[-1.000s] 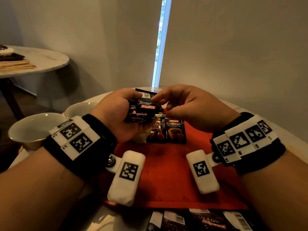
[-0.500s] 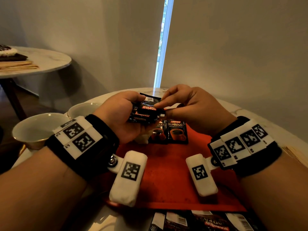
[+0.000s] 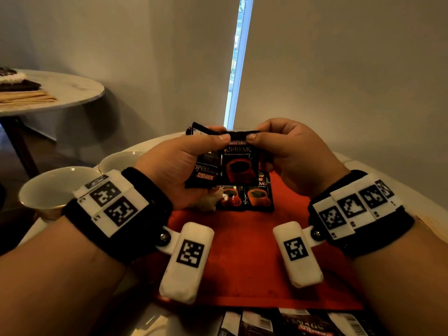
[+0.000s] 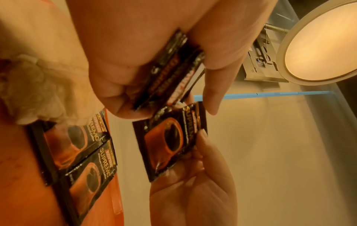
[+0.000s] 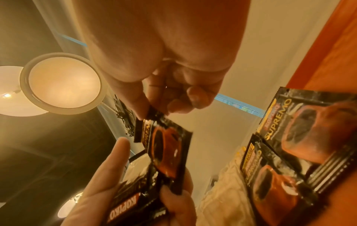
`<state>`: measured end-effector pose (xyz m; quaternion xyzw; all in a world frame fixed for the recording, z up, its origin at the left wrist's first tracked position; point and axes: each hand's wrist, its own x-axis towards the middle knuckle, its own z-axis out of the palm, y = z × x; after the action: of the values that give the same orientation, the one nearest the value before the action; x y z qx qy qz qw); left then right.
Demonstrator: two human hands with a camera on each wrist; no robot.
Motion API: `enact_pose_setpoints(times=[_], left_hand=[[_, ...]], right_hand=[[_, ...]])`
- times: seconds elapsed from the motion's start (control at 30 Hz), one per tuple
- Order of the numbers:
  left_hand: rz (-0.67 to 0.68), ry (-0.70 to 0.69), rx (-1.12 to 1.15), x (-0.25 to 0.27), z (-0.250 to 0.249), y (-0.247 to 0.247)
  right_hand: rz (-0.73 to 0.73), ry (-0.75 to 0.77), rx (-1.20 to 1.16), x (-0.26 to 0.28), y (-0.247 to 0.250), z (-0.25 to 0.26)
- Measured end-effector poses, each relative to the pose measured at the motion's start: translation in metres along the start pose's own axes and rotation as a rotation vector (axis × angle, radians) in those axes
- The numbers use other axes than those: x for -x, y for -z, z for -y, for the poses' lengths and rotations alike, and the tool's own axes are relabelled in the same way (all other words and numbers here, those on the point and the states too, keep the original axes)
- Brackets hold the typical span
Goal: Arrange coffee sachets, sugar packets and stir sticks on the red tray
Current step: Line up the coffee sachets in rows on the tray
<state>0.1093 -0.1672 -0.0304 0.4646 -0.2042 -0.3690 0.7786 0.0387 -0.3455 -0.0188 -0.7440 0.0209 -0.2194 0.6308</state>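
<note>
Above the red tray (image 3: 242, 258), both hands up: left hand (image 3: 174, 166) fingers curled round a sachet stack (image 3: 202, 174), right hand (image 3: 293, 154) pinching one coffee sachet (image 3: 238, 166) by its top edge. Two sachets (image 3: 246, 197) lie side by side at tray's far end.

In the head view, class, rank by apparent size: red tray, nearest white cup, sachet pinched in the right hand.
1. red tray
2. white cup, though nearness enlarges it
3. sachet, pinched by the right hand
</note>
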Motion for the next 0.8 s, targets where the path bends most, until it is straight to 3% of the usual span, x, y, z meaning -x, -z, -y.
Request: enact_pose_setpoints(times=[0.17,0.5,0.8], left_hand=[[0.060,-0.051,0.174,-0.001,0.002,-0.003],[0.098,-0.124,0.141,-0.007,0.006,0.001],[0.153,-0.129,0.153,-0.006,0.003,-0.001]], right_hand=[[0.095,-0.044,0.051,0.003,-0.004,0.000],[0.170,-0.135,-0.126,0.007,-0.010,0.002],[0.277,-0.129,-0.275,0.007,-0.012,-0.001]])
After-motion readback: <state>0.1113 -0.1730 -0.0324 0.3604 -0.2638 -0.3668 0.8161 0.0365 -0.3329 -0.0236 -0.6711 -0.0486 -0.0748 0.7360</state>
